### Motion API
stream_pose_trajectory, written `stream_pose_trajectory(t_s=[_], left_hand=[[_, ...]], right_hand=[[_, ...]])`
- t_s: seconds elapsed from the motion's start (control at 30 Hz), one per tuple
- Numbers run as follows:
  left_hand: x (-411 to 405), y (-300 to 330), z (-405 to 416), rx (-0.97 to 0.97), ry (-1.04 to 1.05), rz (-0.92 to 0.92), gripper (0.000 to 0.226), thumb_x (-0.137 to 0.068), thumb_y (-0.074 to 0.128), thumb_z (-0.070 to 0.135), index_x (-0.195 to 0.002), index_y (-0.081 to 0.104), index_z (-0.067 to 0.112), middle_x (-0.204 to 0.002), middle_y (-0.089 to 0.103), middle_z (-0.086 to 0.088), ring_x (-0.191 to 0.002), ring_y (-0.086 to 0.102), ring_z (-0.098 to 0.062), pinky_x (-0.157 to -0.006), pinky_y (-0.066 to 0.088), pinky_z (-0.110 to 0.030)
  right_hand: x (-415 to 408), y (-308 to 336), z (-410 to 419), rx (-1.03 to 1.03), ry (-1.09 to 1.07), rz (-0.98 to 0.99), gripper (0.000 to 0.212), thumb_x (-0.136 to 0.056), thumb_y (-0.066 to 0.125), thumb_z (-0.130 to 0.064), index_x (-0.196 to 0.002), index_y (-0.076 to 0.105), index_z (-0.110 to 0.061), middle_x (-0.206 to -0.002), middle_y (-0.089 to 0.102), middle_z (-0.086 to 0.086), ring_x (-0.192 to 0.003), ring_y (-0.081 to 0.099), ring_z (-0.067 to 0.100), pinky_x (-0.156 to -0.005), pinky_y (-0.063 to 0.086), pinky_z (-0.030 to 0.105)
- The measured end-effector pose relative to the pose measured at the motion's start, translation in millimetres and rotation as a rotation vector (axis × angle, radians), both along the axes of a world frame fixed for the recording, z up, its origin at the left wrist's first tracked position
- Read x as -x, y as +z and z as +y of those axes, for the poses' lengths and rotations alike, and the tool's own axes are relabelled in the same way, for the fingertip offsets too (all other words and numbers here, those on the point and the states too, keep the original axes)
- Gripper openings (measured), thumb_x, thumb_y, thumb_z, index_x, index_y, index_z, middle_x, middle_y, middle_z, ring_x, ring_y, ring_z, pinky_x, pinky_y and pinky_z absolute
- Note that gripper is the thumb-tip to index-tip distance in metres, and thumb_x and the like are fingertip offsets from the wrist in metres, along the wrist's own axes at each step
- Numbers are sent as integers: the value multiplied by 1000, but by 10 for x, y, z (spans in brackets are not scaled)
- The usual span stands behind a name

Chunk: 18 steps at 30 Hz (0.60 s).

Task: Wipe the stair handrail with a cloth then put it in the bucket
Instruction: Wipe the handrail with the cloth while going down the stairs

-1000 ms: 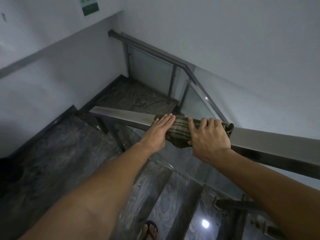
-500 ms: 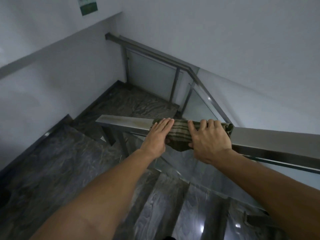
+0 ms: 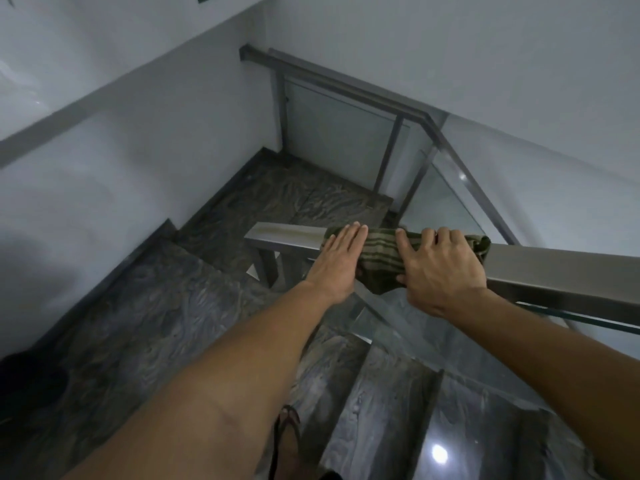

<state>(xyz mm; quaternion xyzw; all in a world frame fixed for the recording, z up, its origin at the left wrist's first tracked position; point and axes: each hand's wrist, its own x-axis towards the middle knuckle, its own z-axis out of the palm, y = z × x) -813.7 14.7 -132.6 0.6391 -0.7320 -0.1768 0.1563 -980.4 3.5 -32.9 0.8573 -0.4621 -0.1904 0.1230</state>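
Observation:
A green striped cloth (image 3: 381, 252) is draped over the flat metal handrail (image 3: 554, 268), close to the rail's free left end. My left hand (image 3: 337, 263) lies flat on the cloth's left part, fingers straight and together, pressing it onto the rail; its thumb is hidden. My right hand (image 3: 441, 270) is curled over the cloth's right part and the rail top. A cloth corner hangs below the rail between my hands. I cannot make out a bucket for certain.
Dark marble steps (image 3: 149, 323) descend to a landing (image 3: 298, 202), with white walls around. Glass panels (image 3: 440, 202) and a second rail (image 3: 346, 88) line the lower flight. A dark rounded shape (image 3: 27, 386) sits at the left edge. My sandalled foot (image 3: 287, 434) is on a step.
Both hands have slid the cloth left along the rail, closer to its free end. The view has shifted slightly downward.

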Motion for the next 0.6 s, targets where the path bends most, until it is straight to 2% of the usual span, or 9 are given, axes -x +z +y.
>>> stream_pose_trajectory(t_s=[0.13, 0.37, 0.6], left_hand=[[-413, -275, -84, -6, 13, -4, 91, -84, 57, 0, -151, -2, 14, -162, 1, -7, -150, -2, -18, -119, -4, -31], [-1331, -926, -317, -3, 5, -24, 86, -85, 54, -2, -151, 2, 12, -161, 9, -9, -150, 5, -23, -123, 6, -37], [-1926, -1325, -445, -5, -4, -25, 84, -87, 53, 1, -151, 1, 13, -161, 9, -9, -150, 4, -22, -122, 1, -33]], right_hand=[[-414, -311, -105, 1, 13, 7, 73, -89, 40, -52, -146, 19, -11, -124, 51, 27, -109, 51, 41, -94, 39, 50], [-1299, -886, -319, -23, 27, -17, 71, -92, 36, -49, -147, 16, -8, -128, 47, 31, -113, 47, 44, -97, 36, 54], [-1909, -1256, -454, -54, 0, -16, 70, -93, 36, -45, -148, 15, -8, -127, 47, 30, -113, 47, 44, -97, 35, 54]])
